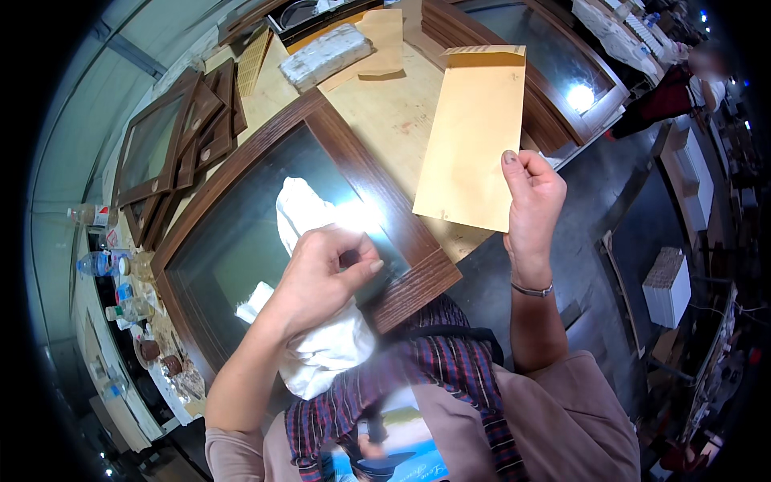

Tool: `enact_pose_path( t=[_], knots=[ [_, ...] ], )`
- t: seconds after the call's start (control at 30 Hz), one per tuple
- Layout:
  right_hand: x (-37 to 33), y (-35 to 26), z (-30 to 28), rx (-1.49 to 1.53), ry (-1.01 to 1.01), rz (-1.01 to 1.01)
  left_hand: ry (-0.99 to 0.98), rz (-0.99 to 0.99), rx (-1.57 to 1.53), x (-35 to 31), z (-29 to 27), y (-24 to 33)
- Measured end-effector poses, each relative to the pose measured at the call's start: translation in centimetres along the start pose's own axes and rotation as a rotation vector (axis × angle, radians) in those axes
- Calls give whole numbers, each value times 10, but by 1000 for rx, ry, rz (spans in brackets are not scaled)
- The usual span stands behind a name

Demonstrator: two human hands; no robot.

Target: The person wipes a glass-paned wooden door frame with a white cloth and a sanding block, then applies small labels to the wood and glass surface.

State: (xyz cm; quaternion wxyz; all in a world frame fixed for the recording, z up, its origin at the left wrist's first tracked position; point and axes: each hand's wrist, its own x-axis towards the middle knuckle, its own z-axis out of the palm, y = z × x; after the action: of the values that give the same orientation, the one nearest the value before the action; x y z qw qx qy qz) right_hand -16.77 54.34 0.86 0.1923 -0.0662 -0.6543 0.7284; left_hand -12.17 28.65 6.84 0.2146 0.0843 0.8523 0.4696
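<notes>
My right hand (533,197) grips a tan paper envelope (474,136) by its lower right edge, thumb on the front, and holds it up to the right. The envelope's flap is at its top end. My left hand (328,269) is closed, with fingers curled toward the thumb; whether anything is in it I cannot make out. Behind and below that hand a white cloth (329,353) is bunched across a brown wood-framed glass panel (241,201). The panel lies in front of me, with a bright glare on its glass.
Smaller brown frames (173,140) are stacked at the left, beside plastic bottles (103,263). A whitish, stained block (328,55) sits on the worktable (393,108). More framed glass (546,56) is piled at the far right. Another person (666,100) stands beyond, and white boxes (668,287) are at the right.
</notes>
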Motion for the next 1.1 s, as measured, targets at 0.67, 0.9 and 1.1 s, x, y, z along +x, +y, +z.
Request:
enact_pose_path(
  t=[0.67, 0.9, 1.1],
  knots=[
    [-2, 5, -4, 15, -24, 16, 123, 77, 320, 19, 17, -11],
    [-2, 6, -5, 27, -36, 28, 172, 121, 370, 20, 20, -11],
    [-2, 6, -4, 29, -41, 23, 184, 98, 378, 21, 22, -7]
  ],
)
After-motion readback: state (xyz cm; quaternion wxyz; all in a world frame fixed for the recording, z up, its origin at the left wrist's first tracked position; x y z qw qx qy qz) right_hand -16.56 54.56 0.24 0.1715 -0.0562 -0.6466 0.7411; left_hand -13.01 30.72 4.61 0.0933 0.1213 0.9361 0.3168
